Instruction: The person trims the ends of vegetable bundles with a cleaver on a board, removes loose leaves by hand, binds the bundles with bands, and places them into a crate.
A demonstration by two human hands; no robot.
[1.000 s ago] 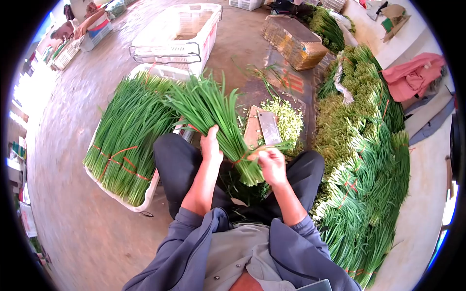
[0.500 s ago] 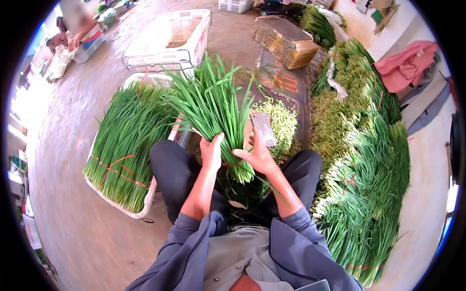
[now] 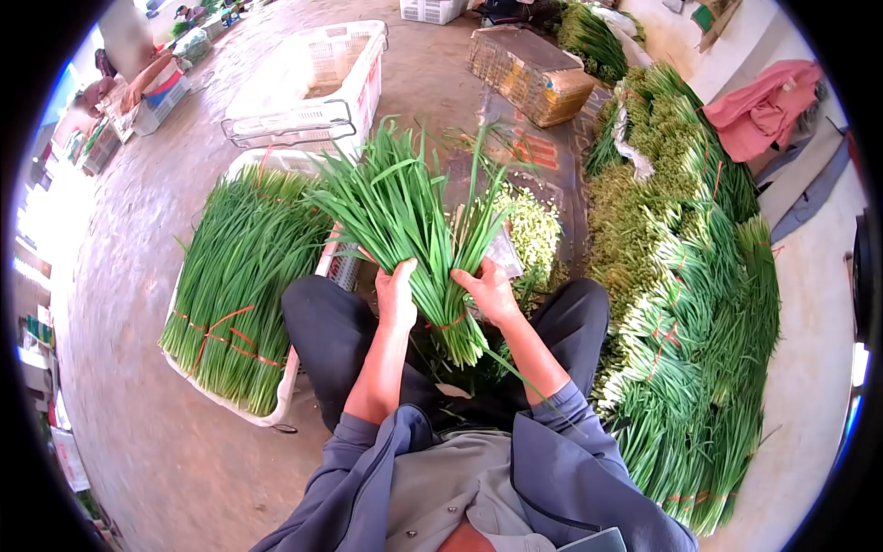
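Note:
A bunch of green chives (image 3: pixel 400 207) is held upright in front of me, its leaves fanned out at the top and a red tie (image 3: pixel 448 324) around its lower stems. My left hand (image 3: pixel 395 294) grips the bunch from the left, thumb pressed on the leaves. From the right, my right hand (image 3: pixel 490 290) closes on it with the thumb across the stalks. Just behind my right hand shows a flat grey plate (image 3: pixel 502 253), partly hidden. Pale stem trimmings (image 3: pixel 535 232) are heaped beyond it.
To my left stands a white crate (image 3: pixel 283 405) packed with tied chives (image 3: pixel 244 276); another white crate (image 3: pixel 313 83) is behind it. A long pile of chives (image 3: pixel 704 368) lies along my right. A taped box (image 3: pixel 532 74) sits ahead. A co-worker (image 3: pixel 138 74) is at far left.
My right hand has closed on the bunch from a looser, spread position. The leaves have parted more at the right, and the bunch sits slightly lower. The grey plate is more hidden.

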